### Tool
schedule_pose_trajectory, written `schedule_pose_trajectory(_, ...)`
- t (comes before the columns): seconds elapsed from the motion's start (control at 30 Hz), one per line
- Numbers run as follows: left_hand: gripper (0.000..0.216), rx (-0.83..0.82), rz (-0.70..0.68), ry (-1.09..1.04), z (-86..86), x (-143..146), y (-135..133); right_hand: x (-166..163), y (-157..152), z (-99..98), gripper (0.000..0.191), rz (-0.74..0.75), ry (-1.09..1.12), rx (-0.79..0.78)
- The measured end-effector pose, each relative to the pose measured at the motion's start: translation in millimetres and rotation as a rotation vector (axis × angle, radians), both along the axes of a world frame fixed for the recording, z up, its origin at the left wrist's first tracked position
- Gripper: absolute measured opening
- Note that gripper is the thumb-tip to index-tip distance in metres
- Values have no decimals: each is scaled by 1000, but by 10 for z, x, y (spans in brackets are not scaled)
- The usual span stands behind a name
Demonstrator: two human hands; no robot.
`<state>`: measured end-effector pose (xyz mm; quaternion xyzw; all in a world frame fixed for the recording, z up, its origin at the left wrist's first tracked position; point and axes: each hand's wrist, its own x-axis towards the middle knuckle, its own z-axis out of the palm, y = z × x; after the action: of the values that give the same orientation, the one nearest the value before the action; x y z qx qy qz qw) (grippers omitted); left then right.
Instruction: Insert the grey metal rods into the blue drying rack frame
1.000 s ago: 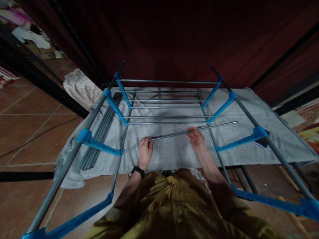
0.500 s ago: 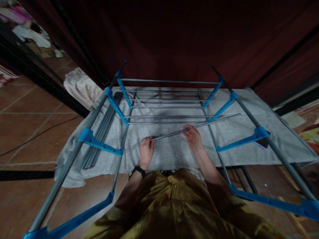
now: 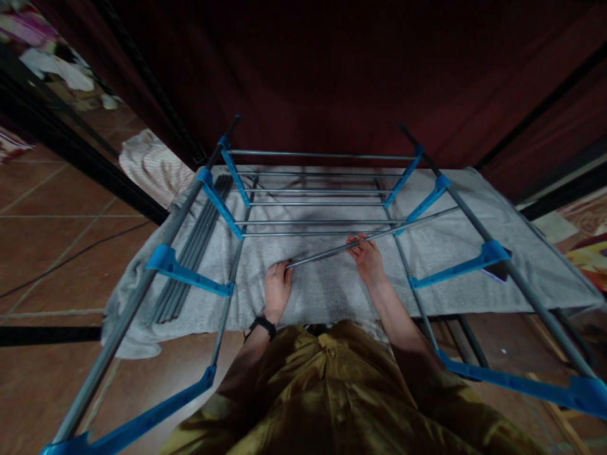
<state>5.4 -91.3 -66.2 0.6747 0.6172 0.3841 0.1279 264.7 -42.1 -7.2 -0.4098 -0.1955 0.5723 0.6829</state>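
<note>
My left hand (image 3: 277,289) is closed on the near left end of a thin grey metal tube (image 3: 322,254). Farther along it, my right hand (image 3: 368,260) pinches the same tube near its middle. The tube slants up to the right, its far end close to the right upright pole (image 3: 475,224). Around my hands stands a rack frame of grey poles joined by blue plastic brackets (image 3: 493,254). Several crossbars (image 3: 322,222) span its far part between the left and right brackets. On the left side another blue bracket (image 3: 164,258) clasps the left upright pole (image 3: 135,303).
Several loose grey tubes (image 3: 192,253) lie side by side on the grey cloth (image 3: 308,297) at the left. A dark flat object (image 3: 497,270), perhaps a phone, lies behind the right pole. A dark red curtain (image 3: 322,76) hangs at the back. Black posts (image 3: 80,145) stand at the left.
The tube's right end has tilted up slightly toward the right pole. Both hands keep their hold in nearly the same place.
</note>
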Motion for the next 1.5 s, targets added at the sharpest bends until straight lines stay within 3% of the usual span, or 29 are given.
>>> schedule_pose_trajectory(0.53, 28, 46, 97, -18, -2, -39, 19, -128, -8, 35, 9, 49, 2, -11)
schedule_pose_trajectory(0.8, 38, 41, 318, 11, 70, -45, -18, -337, -104, 37, 10, 121, 41, 13)
schedule_pose_trajectory(1.17, 41, 21, 515, -16, 43, -52, 5, -541, -120, 148, 10, 153, 47, 1)
schedule_pose_trajectory(1.5, 37, 43, 503, -80, -45, -117, 22, -656, -152, 280, 9, 182, 54, 1)
